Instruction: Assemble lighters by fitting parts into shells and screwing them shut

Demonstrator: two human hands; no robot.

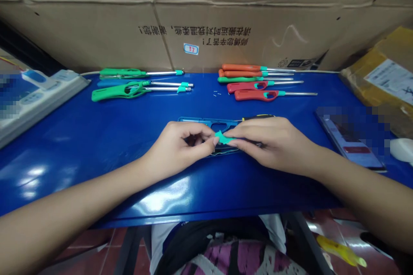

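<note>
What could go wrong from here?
The small green piece is pinched between the fingertips of the left hand and right hand, so it might slip free. If dropped, it could land in the blue lighter shell, which the hands partly hide, and be awkward to find. The phone lies close by the right forearm, so a careless sweep might nudge it.

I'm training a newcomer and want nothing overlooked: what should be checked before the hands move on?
1. Teal piece held by left hand and right hand: ok, at the fingertips.
2. Blue casing on the table: ok, partly covered by the hands.
3. Casing's inside in full view: not ok, hands block it.
4. Inner parts seated: cannot tell, too hidden.
5. Table free of loose bits: not ok, white bits lie beyond the hands.
</note>
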